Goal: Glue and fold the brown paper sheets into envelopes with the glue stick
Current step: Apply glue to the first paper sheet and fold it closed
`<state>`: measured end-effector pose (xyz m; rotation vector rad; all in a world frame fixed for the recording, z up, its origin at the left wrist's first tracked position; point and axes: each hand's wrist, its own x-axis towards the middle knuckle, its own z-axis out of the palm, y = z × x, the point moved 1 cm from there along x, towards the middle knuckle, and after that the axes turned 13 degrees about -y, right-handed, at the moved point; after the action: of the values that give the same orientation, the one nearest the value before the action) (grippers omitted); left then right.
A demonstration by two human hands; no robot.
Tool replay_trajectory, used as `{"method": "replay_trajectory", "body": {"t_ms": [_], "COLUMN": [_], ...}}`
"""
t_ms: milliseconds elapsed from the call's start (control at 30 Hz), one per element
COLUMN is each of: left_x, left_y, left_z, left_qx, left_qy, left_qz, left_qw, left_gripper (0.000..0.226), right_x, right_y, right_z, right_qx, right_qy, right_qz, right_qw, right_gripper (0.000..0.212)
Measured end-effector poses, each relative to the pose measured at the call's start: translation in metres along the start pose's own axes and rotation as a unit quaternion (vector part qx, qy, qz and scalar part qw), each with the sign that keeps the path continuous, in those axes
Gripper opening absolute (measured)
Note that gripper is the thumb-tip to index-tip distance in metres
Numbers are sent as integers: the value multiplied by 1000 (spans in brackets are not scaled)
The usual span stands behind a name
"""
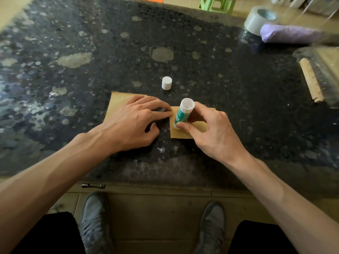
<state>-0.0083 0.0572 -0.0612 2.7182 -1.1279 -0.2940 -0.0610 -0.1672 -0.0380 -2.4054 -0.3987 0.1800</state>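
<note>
Head view: right hand (211, 132) holds uncapped glue stick (184, 114).

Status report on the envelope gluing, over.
Left hand flat on brown paper. Right hand gripping glue stick over second sheet. Cap off, standing on table, nothing blocking.

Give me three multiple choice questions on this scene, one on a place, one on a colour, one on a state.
1. Where is the white cap? A on the floor; B standing on the table; C inside a box.
2. The glue stick label is: A green; B red; C blue.
3. The right hand: A lies flat; B grips the glue stick; C holds the cap.
B, it stands alone beyond the brown paper; A, green shows between the fingers; B, fingers curl round it.
</note>
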Motion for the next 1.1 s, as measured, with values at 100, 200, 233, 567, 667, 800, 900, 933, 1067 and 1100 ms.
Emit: {"method": "replay_trajectory", "body": {"t_ms": [100,200,233,567,667,800,900,933,1067,1100], "left_x": [1,0,0,3,4,4,3,3,1,1], "left_y": [0,2,3,17,21,23,22,22,22,23], "left_z": [0,0,0,1,1,1,0,0,0,0], "left_qx": [-1,1,0,-20,-23,-33,-43,-45,-48,-50], "left_qy": [-1,2,5,55,75,80,72,68,58,61], "left_qz": [0,-2,-3,-43,-53,-59,-58,-58,-60,-58], "left_qw": [1000,1000,1000,997,995,994,995,995,995,995], "left_gripper": [59,56,55,53,50,49,51,53,55,53], "right_x": [-2,-5,-6,-13,-13,-12,-7,-6,-4,-4], "right_y": [0,0,0,1,4,6,9,9,3,2], "right_z": [-1,-2,-2,-3,-9,-22,-19,-16,-3,-1], "right_qx": [5,10,11,32,136,243,176,153,81,69], "right_qy": [-13,-15,-17,-35,-34,78,88,75,24,14], "right_qz": [0,-7,-8,-17,13,14,21,25,20,13], "right_qw": [1000,1000,1000,999,990,967,980,985,996,997], "right_gripper": [32,31,32,35,25,18,25,29,42,41]}}
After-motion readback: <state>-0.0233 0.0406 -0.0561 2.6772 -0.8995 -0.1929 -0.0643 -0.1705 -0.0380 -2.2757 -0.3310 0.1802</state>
